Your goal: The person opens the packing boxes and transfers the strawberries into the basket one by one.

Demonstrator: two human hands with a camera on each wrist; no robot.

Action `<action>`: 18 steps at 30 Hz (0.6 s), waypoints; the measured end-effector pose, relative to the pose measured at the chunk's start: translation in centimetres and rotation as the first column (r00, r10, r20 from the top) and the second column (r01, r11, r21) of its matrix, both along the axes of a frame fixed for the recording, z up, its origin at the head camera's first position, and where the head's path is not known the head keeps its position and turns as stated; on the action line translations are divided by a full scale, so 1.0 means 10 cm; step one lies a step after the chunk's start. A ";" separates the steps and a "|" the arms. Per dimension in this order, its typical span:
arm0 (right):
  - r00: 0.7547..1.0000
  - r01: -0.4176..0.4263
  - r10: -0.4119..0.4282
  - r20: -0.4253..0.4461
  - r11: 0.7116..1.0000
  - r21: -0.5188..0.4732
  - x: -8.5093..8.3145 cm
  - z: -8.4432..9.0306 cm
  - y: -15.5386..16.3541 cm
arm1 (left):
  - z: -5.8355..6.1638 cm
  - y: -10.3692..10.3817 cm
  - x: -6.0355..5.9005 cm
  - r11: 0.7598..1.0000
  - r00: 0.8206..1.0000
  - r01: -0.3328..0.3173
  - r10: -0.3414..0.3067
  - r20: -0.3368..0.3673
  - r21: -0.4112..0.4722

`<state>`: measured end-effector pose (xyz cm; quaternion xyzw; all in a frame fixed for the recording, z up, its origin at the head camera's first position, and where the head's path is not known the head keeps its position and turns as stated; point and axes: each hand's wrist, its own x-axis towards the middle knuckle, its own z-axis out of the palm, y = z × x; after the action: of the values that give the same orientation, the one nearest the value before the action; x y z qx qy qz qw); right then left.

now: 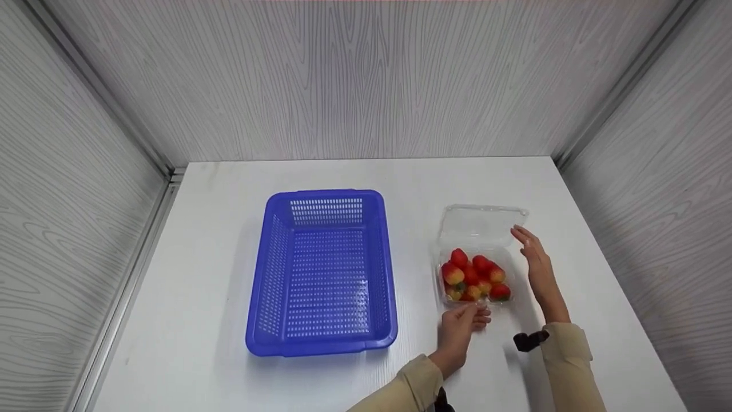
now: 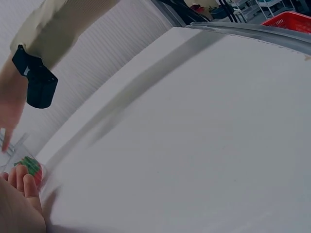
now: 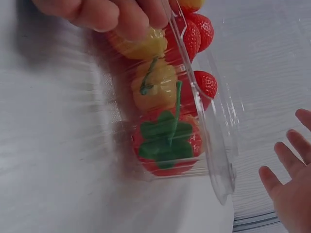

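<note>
A clear plastic clamshell box [image 1: 440, 281] of red and yellowish strawberries [image 1: 472, 274] stands on the white table, its lid [image 1: 480, 226] folded open behind it. My left hand [image 1: 466, 320] holds the box's near edge with curled fingers [image 3: 112, 14]. My right hand [image 1: 534, 257] hovers open just right of the box and lid, its fingers straight [image 3: 289, 189]. The right wrist view shows the box wall [image 3: 216, 150] and a strawberry [image 3: 165, 145] up close. The left wrist view catches my left hand [image 2: 17, 199] beside one strawberry [image 2: 33, 169].
A large blue perforated basket [image 1: 326, 195] sits left of the box with nothing in it. Grey wood-grain walls enclose the white table [image 1: 229, 183] on three sides. A black camera mount [image 1: 529, 340] sits on my right wrist.
</note>
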<state>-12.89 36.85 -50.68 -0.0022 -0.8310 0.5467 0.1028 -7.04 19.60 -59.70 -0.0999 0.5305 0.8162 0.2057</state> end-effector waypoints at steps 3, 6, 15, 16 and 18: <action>0.994 -0.050 0.059 0.093 0.994 -0.093 -0.07 -0.15 0.12 | 0.00 0.01 0.01 1.000 1.000 -0.001 0.001 0.003 -0.010; 0.982 -0.093 0.129 0.140 0.967 -0.239 -0.12 -0.35 0.23 | 0.00 -0.01 0.02 1.000 1.000 0.006 -0.006 0.004 -0.013; 0.935 -0.219 0.340 0.099 0.774 -0.594 -0.17 -0.63 0.37 | -0.01 -0.07 0.04 1.000 0.999 0.015 -0.014 -0.032 0.007; 0.928 -0.229 0.361 0.094 0.750 -0.621 -0.17 -0.64 0.37 | -0.01 -0.07 0.04 1.000 0.999 0.010 -0.010 -0.034 0.008; 0.912 -0.251 0.402 0.084 0.708 -0.660 -0.17 -0.65 0.38 | -0.01 -0.07 0.05 1.000 0.999 0.001 0.000 -0.037 0.010</action>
<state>-14.58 40.62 -57.22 0.0500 -0.5893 0.8006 -0.0964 -6.58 18.87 -59.85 -0.0836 0.5302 0.8205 0.1965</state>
